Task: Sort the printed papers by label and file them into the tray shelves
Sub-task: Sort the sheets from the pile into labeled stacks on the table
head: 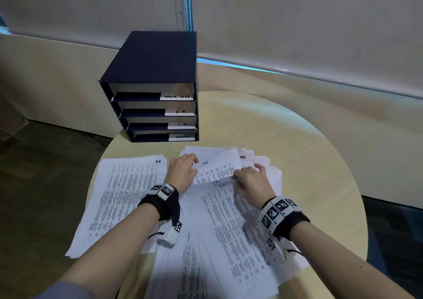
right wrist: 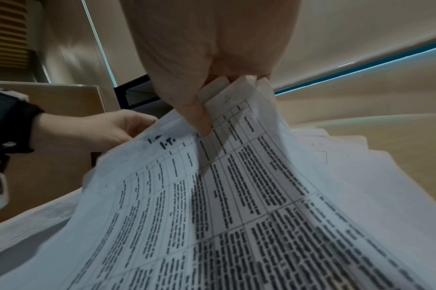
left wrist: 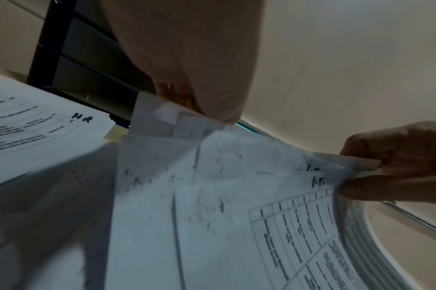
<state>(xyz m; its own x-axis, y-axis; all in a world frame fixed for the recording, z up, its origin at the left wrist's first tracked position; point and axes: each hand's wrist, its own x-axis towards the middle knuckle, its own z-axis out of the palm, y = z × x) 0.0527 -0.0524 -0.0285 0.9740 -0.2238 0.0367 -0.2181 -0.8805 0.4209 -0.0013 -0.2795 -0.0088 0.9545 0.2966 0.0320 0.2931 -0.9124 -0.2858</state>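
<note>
A dark blue tray unit (head: pixel 151 70) stands at the table's back, its shelves labelled TASK LIST (head: pixel 176 96), H.R. (head: pixel 180 112), I.T. (head: pixel 182 124) and ADMIN (head: pixel 182 136). A loose pile of printed sheets (head: pixel 229 230) lies in front of me. My left hand (head: pixel 193 165) pinches the left edge of a sheet marked I.T. (head: pixel 217 168), lifted off the pile. My right hand (head: pixel 238 181) pinches the top edge of two sheets marked I.T. (right wrist: pixel 211 196), thumb (right wrist: pixel 194 111) on top. An H.R. stack (head: pixel 121 195) lies flat at the left.
The round wooden table (head: pixel 309 161) has bare surface to the right and behind the pile. More sheets (head: pixel 263 161) fan out under my right hand. A low wall and blinds run behind the table; dark floor lies to the left.
</note>
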